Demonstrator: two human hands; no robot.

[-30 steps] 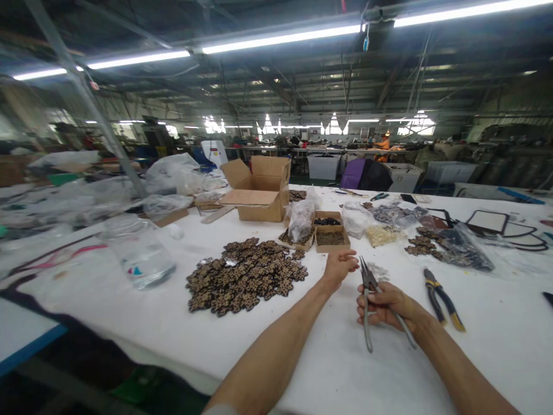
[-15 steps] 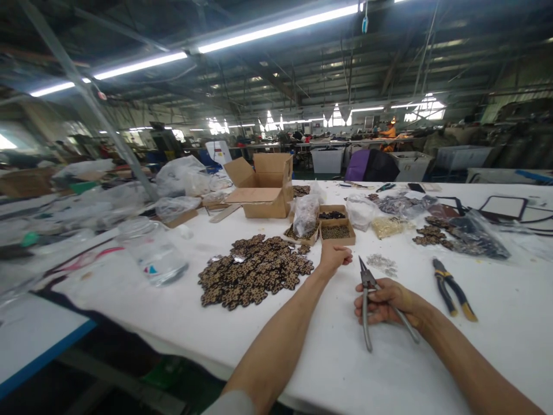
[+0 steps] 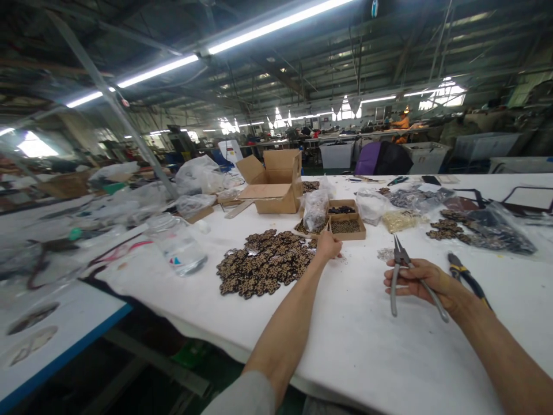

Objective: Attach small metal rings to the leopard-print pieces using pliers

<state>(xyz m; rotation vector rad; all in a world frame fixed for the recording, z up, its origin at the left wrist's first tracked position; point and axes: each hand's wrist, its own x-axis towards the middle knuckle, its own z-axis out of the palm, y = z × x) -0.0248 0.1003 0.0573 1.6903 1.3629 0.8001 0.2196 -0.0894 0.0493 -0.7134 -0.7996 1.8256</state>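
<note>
My right hand grips a pair of grey needle-nose pliers, tips pointing up, above the white table. My left hand reaches forward with fingers curled, resting on the table at the near edge of a small cardboard tray of dark beads. Whether it holds anything is hidden. Just left of that hand lies a pile of brown flower-shaped cut-outs.
Yellow-handled pliers lie right of my right hand. An open cardboard box, plastic bags of parts, a clear water jar and more cut-outs in a bag are on the table. A person in orange works far back.
My left hand has moved away from the pliers toward the bead tray and the cut-out pile. The view has swung left; my right hand keeps the pliers.
</note>
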